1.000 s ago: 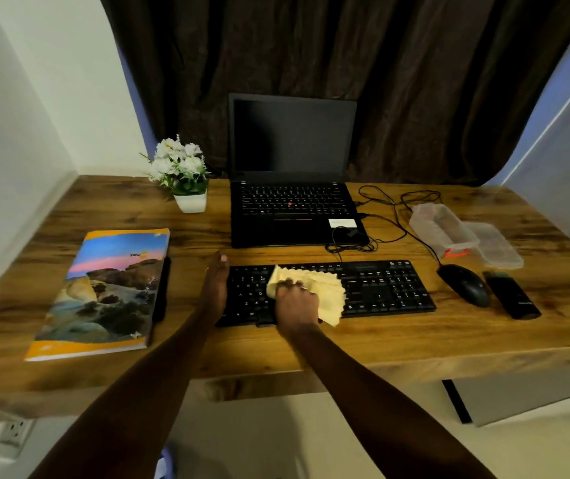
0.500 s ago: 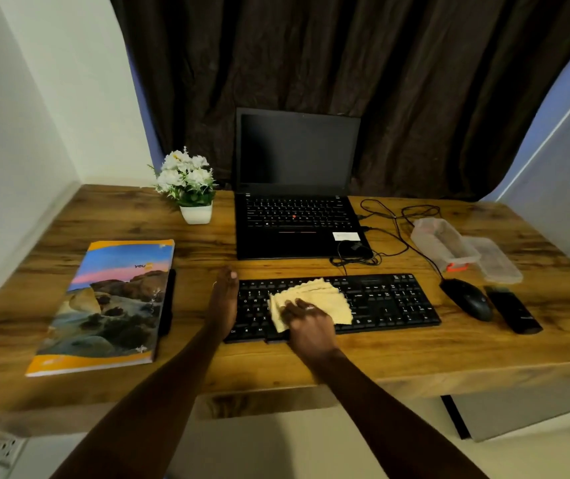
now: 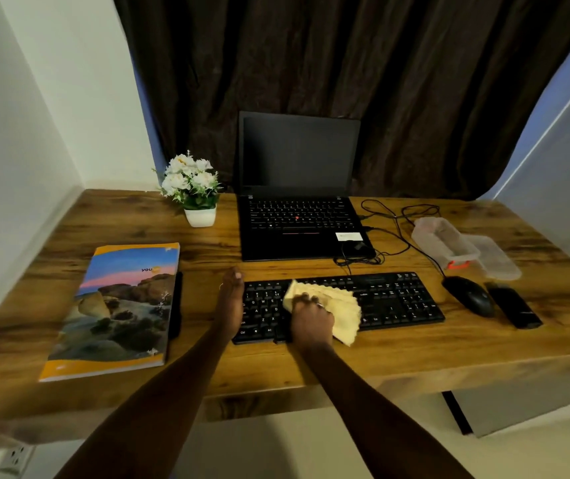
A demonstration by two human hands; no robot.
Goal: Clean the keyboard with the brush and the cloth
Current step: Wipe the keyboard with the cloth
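Right hand [image 3: 311,321] farther up rumpled pale-yellow cloth [image 3: 340,305] on black keyboard [image 3: 401,302]

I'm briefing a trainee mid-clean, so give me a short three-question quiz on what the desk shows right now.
1. True or false: the right hand holds the cloth on the keyboard.
2. Where is the mouse? A) right of the keyboard B) left of it C) on it
3. Fill in: the left hand rests at the keyboard's ____ end.
Key: 1 true; 2 A; 3 left.
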